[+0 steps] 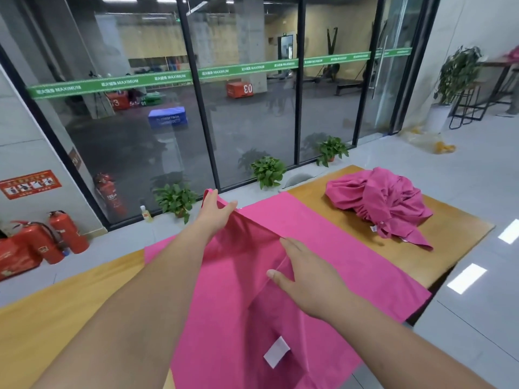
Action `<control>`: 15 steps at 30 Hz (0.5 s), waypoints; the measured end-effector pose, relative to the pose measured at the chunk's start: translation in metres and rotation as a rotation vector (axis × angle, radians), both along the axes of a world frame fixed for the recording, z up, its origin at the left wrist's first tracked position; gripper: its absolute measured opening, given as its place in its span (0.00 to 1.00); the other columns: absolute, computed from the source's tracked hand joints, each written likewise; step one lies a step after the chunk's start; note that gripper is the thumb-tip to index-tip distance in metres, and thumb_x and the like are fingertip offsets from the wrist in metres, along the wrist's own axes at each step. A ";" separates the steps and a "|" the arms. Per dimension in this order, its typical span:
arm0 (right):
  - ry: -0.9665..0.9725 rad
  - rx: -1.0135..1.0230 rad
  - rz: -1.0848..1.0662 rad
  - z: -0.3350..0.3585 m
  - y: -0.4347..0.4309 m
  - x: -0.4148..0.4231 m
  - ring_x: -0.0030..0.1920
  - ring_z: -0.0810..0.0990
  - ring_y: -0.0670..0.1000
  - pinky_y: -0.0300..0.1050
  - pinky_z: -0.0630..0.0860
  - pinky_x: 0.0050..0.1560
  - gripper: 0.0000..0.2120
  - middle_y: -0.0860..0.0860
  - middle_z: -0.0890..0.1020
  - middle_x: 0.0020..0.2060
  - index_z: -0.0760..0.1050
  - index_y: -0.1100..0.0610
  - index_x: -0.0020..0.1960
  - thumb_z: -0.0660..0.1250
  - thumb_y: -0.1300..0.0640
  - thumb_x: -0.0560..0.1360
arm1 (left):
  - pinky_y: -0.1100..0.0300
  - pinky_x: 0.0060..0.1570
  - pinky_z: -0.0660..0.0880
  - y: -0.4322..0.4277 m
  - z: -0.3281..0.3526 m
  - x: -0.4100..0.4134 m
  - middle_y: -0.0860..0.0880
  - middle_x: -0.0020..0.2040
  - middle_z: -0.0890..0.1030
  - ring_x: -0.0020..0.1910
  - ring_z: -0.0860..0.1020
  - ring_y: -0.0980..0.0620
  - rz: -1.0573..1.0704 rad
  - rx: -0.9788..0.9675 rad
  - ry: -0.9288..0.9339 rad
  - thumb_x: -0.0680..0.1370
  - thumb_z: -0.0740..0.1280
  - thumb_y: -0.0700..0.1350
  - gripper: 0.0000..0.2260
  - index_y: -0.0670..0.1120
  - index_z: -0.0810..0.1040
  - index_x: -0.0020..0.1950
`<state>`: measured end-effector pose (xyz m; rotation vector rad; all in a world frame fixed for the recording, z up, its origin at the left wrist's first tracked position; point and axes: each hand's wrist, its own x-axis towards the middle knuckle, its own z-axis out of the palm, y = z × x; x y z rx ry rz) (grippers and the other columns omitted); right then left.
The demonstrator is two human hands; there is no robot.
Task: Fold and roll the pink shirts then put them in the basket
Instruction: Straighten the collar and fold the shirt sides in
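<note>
A pink shirt (323,228) lies spread flat across the wooden table (449,248), a white label (276,351) showing near me. My left hand (217,213) pinches the shirt's far edge and lifts a fold of it off the table. My right hand (303,273) lies flat on the cloth with straight fingers, pressing along the fold line. A crumpled heap of pink shirts (384,203) sits at the table's far right. No basket is in view.
Beyond the table is a glass wall with black frames. Potted plants (268,169) stand on the floor along it. Red fire extinguishers (56,237) stand at the left. The table's right edge drops to a tiled floor.
</note>
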<state>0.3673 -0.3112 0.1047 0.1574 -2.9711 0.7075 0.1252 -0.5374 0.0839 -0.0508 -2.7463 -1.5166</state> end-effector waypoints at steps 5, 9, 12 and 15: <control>-0.006 -0.018 -0.031 -0.012 0.064 -0.033 0.82 0.57 0.45 0.47 0.62 0.80 0.38 0.44 0.55 0.84 0.52 0.50 0.86 0.60 0.35 0.83 | 0.46 0.82 0.56 0.075 -0.019 -0.040 0.51 0.86 0.54 0.84 0.57 0.47 -0.006 -0.133 0.064 0.80 0.64 0.67 0.41 0.49 0.54 0.86; -0.037 -0.033 -0.045 -0.029 0.111 -0.056 0.82 0.56 0.43 0.45 0.61 0.78 0.37 0.41 0.54 0.84 0.51 0.48 0.86 0.60 0.35 0.83 | 0.42 0.82 0.56 0.132 -0.034 -0.068 0.52 0.86 0.53 0.85 0.54 0.45 -0.007 -0.151 0.033 0.79 0.62 0.70 0.42 0.50 0.54 0.86; -0.036 -0.051 -0.060 -0.044 0.141 -0.075 0.82 0.57 0.42 0.44 0.62 0.78 0.36 0.40 0.55 0.84 0.52 0.47 0.86 0.59 0.36 0.83 | 0.42 0.82 0.54 0.173 -0.044 -0.085 0.52 0.87 0.51 0.85 0.53 0.44 -0.008 -0.167 0.017 0.81 0.63 0.68 0.40 0.51 0.53 0.87; -0.049 -0.077 -0.063 -0.055 0.166 -0.085 0.81 0.56 0.41 0.42 0.61 0.78 0.35 0.39 0.56 0.83 0.53 0.46 0.85 0.60 0.36 0.83 | 0.40 0.82 0.53 0.203 -0.052 -0.095 0.53 0.87 0.48 0.85 0.50 0.43 -0.015 -0.214 -0.011 0.82 0.62 0.66 0.39 0.51 0.51 0.87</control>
